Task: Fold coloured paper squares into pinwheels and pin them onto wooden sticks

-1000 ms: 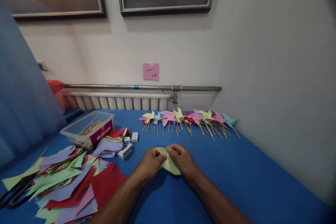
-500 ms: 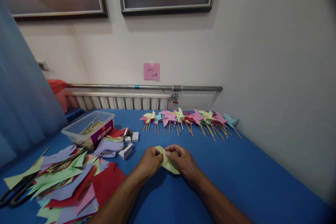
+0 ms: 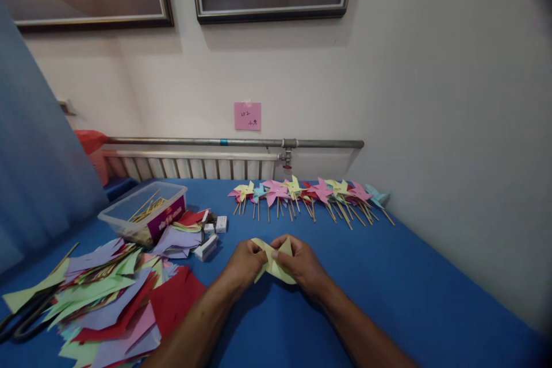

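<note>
A pale yellow paper pinwheel, partly folded, is held between both hands above the blue table. My left hand is closed on its left side, thumb and fingers pinching the paper. On the other side my right hand grips it, with the thumb pressed near the middle. Curved flaps of paper show at the top and bottom edges. Fingers cover part of the paper's centre, and no stick shows on it.
Finished pinwheels on sticks lie in a row at the back. To the left are a plastic box of sticks, small white boxes, a heap of cut coloured paper and black-handled scissors. Behind runs a pipe.
The paper's right flap now stands up as a point by my right thumb, and more of its lower left edge shows. Both hands stay in nearly the same place.
</note>
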The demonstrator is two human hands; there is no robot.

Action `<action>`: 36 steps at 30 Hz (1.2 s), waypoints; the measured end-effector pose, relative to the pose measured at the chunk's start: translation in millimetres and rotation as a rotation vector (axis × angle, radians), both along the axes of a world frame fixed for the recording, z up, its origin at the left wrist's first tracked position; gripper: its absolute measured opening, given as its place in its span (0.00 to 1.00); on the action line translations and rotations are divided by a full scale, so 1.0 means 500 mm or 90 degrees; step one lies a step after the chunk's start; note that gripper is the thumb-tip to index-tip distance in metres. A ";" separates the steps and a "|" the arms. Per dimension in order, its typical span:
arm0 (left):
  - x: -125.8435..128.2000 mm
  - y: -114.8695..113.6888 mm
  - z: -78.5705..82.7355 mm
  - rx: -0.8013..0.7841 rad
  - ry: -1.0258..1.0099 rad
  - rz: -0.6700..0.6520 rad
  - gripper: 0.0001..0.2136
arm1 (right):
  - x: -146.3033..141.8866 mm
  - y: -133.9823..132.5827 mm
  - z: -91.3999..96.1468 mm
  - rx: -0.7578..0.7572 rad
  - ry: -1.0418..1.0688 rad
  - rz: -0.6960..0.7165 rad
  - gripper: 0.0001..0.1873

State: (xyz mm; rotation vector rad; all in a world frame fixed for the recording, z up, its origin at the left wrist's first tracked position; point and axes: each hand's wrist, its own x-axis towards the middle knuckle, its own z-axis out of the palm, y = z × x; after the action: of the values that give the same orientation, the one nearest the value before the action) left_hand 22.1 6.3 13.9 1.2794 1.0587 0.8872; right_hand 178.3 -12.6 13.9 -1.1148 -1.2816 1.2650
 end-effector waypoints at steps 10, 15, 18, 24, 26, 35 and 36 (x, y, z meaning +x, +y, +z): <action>0.002 0.003 -0.007 -0.023 -0.025 0.003 0.07 | -0.001 0.005 0.002 0.013 -0.040 -0.025 0.14; 0.003 -0.003 -0.004 -0.050 -0.050 0.029 0.07 | 0.002 0.004 0.003 0.027 -0.082 -0.041 0.12; 0.004 -0.009 0.004 -0.074 -0.090 0.035 0.09 | 0.003 0.003 0.005 0.032 -0.103 -0.057 0.12; 0.005 -0.016 0.018 -0.076 -0.091 0.036 0.15 | 0.004 0.007 0.003 0.019 -0.103 -0.068 0.13; 0.004 -0.017 0.018 -0.077 -0.089 0.039 0.15 | 0.005 0.010 0.000 0.019 -0.106 -0.065 0.13; 0.004 -0.007 0.004 -0.048 -0.042 0.028 0.12 | 0.006 0.008 -0.007 0.028 -0.081 -0.056 0.11; 0.005 -0.006 0.002 -0.049 -0.034 0.036 0.11 | 0.006 0.009 -0.008 0.025 -0.075 -0.054 0.10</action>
State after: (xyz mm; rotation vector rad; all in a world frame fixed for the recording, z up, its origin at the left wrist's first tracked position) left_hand 24.6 3.3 14.8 1.1612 1.0816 0.9109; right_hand 181.3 -8.2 9.8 -1.2189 -1.3261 1.1208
